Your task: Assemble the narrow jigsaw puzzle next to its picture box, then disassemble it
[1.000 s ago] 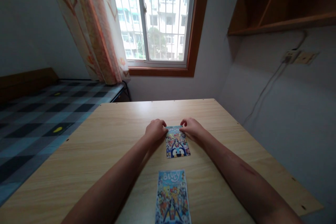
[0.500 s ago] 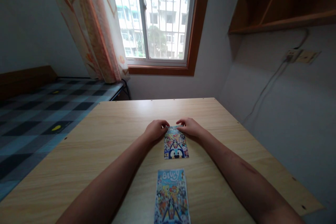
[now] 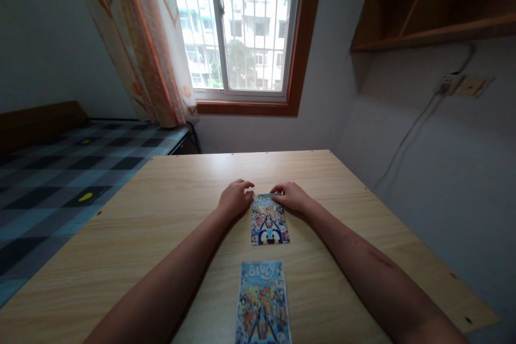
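Observation:
A small colourful cartoon picture [image 3: 270, 223] lies flat on the wooden table, a blue dog's face along its near edge. My left hand [image 3: 237, 196] rests just beside its upper left corner, thumb and fingers apart with nothing between them. At the upper right corner, my right hand [image 3: 293, 195] has its thumb on the picture and its fingers curled close over the top edge. Nearer to me is a larger matching picture [image 3: 264, 301] marked "Bluey", its lower part cut off by the frame.
The light wood table [image 3: 193, 188] has dark holes along its edges. To the left stands a bed [image 3: 116, 150] with a checked cover. A window [image 3: 253, 27] and curtain [image 3: 141, 43] are ahead. On the right are a wall shelf [image 3: 427, 37] and a plugged-in cable [image 3: 411, 131].
My left hand has slid slightly left, off the picture's corner, and its fingers have spread. My right fingers have drawn a little closer to the thumb at the top edge.

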A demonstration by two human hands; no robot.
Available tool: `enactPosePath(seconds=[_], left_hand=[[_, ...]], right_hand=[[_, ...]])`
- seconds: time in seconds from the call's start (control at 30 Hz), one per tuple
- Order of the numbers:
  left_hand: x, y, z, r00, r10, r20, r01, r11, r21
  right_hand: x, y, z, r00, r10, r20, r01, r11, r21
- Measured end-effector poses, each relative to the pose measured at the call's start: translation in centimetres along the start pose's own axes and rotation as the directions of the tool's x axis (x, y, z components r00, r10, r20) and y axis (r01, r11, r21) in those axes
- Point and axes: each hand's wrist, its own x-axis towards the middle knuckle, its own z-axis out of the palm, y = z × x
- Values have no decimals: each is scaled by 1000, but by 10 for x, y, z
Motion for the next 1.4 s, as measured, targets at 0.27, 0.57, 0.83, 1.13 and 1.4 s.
enactPosePath(seconds=[0.27,0.57,0.83,1.13,1.4], left_hand=[[-2,8,10,993,115,23,-116,993,28],[2,0,15,997,82,-5,-83,995,-59],[2,5,8,997,-47,-57,44,997,-57],[2,-4,6,994,-71,-82,74,997,31],[3,-8,1,989,-94,-117,102,993,65]], right_hand=[[-3,-2,-2,999,34,-16,-33,999,13],[1,7,1,1000,18,-8,-18,998,61],[-1,7,5,988,-42,-151,61,991,120],[1,10,6,983,-91,-160,110,988,113],[3,17,11,985,-74,-153,100,980,170]])
